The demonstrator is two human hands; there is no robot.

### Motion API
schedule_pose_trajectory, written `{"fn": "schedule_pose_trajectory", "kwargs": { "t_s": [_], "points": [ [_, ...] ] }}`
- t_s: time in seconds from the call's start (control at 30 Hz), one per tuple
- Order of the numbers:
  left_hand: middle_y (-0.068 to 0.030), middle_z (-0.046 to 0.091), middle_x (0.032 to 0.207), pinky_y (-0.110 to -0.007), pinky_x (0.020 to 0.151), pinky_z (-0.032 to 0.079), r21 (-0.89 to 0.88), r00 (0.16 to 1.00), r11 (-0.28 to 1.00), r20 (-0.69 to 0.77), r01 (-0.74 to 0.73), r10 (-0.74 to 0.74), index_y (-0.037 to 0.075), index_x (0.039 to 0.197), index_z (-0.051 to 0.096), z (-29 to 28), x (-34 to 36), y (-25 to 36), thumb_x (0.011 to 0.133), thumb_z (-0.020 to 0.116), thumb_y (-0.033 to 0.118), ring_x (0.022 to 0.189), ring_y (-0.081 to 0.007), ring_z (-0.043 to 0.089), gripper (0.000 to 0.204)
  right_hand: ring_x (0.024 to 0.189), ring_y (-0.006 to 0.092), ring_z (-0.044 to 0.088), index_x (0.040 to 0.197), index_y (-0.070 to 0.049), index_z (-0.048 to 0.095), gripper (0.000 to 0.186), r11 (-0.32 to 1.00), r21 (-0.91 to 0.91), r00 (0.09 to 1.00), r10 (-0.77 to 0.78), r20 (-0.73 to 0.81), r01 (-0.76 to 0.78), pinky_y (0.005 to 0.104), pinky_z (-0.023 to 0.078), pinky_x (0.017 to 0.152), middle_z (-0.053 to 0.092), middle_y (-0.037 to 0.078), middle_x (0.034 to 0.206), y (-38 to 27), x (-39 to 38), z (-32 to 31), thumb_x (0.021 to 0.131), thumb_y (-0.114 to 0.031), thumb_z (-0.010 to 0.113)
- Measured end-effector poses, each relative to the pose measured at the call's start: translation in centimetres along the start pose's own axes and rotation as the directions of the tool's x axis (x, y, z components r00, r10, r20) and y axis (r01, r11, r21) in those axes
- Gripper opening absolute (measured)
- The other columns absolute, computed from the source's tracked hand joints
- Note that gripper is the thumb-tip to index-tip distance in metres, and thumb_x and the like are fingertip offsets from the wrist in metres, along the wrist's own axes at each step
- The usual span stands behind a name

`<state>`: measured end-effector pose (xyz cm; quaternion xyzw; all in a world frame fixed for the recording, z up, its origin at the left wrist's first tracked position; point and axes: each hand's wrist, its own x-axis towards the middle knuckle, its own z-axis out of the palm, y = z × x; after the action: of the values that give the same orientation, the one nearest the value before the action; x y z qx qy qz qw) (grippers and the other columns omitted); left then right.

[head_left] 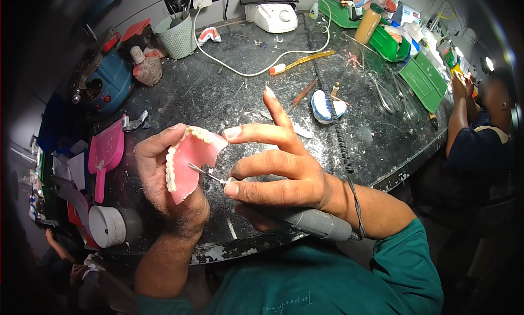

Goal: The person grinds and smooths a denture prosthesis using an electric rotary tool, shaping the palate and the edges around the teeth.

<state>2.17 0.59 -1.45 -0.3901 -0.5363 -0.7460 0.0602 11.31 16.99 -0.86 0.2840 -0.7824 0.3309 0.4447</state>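
My left hand (155, 168), dusted with white powder, grips a pink denture (188, 170) with a row of cream teeth along its curved edge. Closed around a grey rotary handpiece (319, 223) is my right hand (278, 176), its thumb and middle finger near the tip. The thin metal bur (210, 174) reaches over the pink inner plate; whether it touches cannot be told. My right index fingertip rests at the denture's far right corner, and another finger points up and away. A dark coiled cord (341, 143) runs from the far side past my right wrist.
White dust lies on the black bench (245, 102). On the left are a pink dustpan (108, 146), a blue machine (106, 83) and a white tub (107, 226). Beyond stand a white control box (275, 18), a toothbrush (300, 61) and a blue-white dental model (326, 106). Another person (483, 124) sits at right.
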Motion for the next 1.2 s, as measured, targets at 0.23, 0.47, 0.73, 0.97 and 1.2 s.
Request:
{"fn": "schedule_pose_trajectory", "kwargs": {
  "t_s": [0.23, 0.47, 0.73, 0.97, 1.2],
  "points": [
    [-0.0121, 0.058, 0.11, -0.032, 0.093, 0.05, 0.017, 0.999, 1.0, -0.024, 0.024, -0.024, -0.001, 0.122, 0.049, 0.0, -0.2, 0.0, 0.095, 0.065, 0.017, 0.101, -0.0186, 0.059, 0.037, 0.121, 0.0306, 0.058, 0.107, -0.017, 0.071, 0.033, 1.0, 0.008, 1.0, -0.01, 0.02, 0.009, 0.0697, 0.017, 0.114, 0.064, 0.0, 0.1, 0.2, -0.2, 0.0, 0.076, -0.01, 0.077],
    [-0.0115, 0.057, 0.109, -0.032, 0.089, 0.051, -0.002, 0.994, 0.996, -0.067, 0.09, -0.09, -0.001, 0.12, 0.049, 0.2, -0.2, 0.0, 0.094, 0.064, 0.02, 0.098, -0.017, 0.059, 0.037, 0.125, 0.0289, 0.055, 0.108, -0.017, 0.07, 0.03, 1.0, 0.024, 1.0, -0.011, 0.01, 0.011, 0.0695, 0.015, 0.114, 0.062, 0.0, 0.101, -0.1, -0.1, 0.2, 0.079, -0.012, 0.071],
    [-0.0115, 0.057, 0.11, -0.032, 0.089, 0.052, -0.075, 0.985, 0.988, -0.095, 0.135, -0.142, -0.002, 0.121, 0.048, 0.9, -0.2, 0.7, 0.093, 0.064, 0.014, 0.098, -0.0166, 0.059, 0.036, 0.125, 0.0277, 0.055, 0.107, -0.016, 0.071, 0.029, 0.999, 0.02, 1.0, -0.026, 0.006, 0.026, 0.0686, 0.014, 0.115, 0.062, -0.001, 0.099, 0.0, -0.1, 0.2, 0.078, -0.01, 0.07],
    [-0.0113, 0.058, 0.11, -0.031, 0.089, 0.052, -0.049, 0.993, 0.995, -0.073, 0.092, -0.096, -0.002, 0.12, 0.049, 0.5, -0.2, 0.4, 0.093, 0.064, 0.014, 0.098, -0.0163, 0.06, 0.035, 0.124, 0.0282, 0.055, 0.107, -0.015, 0.072, 0.028, 0.999, 0.035, 1.0, -0.021, -0.009, 0.021, 0.0683, 0.014, 0.115, 0.063, 0.0, 0.1, -0.1, -0.1, 0.3, 0.079, -0.011, 0.069],
    [-0.0107, 0.057, 0.109, -0.032, 0.09, 0.051, 0.01, 0.995, 0.997, -0.066, 0.072, -0.071, -0.001, 0.12, 0.049, 0.7, -0.2, 0.4, 0.094, 0.062, 0.01, 0.099, -0.0169, 0.058, 0.03, 0.117, 0.0327, 0.06, 0.104, -0.015, 0.071, 0.034, 0.999, 0.037, 1.0, -0.025, -0.003, 0.025, 0.0683, 0.021, 0.114, 0.066, 0.001, 0.099, 0.1, 0.0, 0.0, 0.073, -0.006, 0.081]
  ]
}}
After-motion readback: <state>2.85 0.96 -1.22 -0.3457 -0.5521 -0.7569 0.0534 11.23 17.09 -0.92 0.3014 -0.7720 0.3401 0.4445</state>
